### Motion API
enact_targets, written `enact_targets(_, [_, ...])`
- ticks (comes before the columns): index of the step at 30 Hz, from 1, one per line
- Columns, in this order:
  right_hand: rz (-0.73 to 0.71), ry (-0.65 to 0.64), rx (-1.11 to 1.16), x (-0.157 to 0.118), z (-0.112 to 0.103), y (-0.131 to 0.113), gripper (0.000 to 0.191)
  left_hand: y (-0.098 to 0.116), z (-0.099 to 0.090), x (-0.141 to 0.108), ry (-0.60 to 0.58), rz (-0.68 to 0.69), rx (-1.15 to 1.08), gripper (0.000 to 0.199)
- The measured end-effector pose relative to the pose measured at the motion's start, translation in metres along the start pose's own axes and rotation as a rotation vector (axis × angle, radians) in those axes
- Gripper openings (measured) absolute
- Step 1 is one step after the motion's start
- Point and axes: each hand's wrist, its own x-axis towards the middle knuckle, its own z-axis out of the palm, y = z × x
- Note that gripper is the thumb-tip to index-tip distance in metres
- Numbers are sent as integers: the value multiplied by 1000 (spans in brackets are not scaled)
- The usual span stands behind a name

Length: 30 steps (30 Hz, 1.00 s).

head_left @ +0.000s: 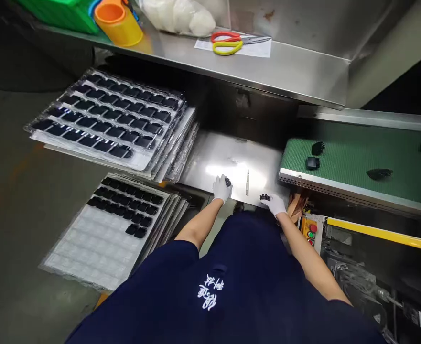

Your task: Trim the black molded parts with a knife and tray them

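Note:
My left hand (222, 188), in a white glove, pinches a small black part (228, 182) above a steel work surface (228, 157). My right hand (274, 204), also gloved in white, holds a cluster of small black parts (265, 197) at the surface's front edge. Between the hands lies a slim pen-like metal tool (247, 183). To the right, a green conveyor belt (353, 162) carries several black pieces, the nearest being a black block (312, 163). Both hands are a short way from the belt's near end.
Left of the hands are stacked clear trays (106, 119) and a second stack (106, 234) holding rows of black parts. Above stands a steel shelf (267, 67) with scissors (228, 43) and an orange-and-yellow roll (117, 24). A button box (309, 231) sits at lower right.

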Motion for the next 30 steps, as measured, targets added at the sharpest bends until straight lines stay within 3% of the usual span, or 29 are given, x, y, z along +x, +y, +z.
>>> enact_targets(5, [64,-114,-17,23,20,-23,40,-6,-10,18,-19,13,33,81])
enact_targets(9, [137,-113,23,17,18,-22,38,18,-18,8,-36,81,30,77])
enact_targets(12, [195,-56,72,0,13,-13,38,69,-16,-2,-109,256,-15,51])
enact_targets(16, [250,39,140,-31,3,-1,37,170,1,-6,-326,499,-88,27])
enact_targets(19, [258,125,185,-58,-12,1,36,247,22,1,-495,589,-99,44])
enact_targets(22, [214,222,222,-83,-34,-6,45,305,40,8,-626,580,-94,51])
enact_targets(26, [180,396,252,-107,-69,-24,46,339,42,-5,-754,565,-129,47])
enact_targets(28, [190,577,369,-115,-87,-34,46,339,35,-28,-826,601,-162,46])
enact_targets(30, [149,734,599,-120,-104,-45,53,329,26,-60,-992,657,-195,41])
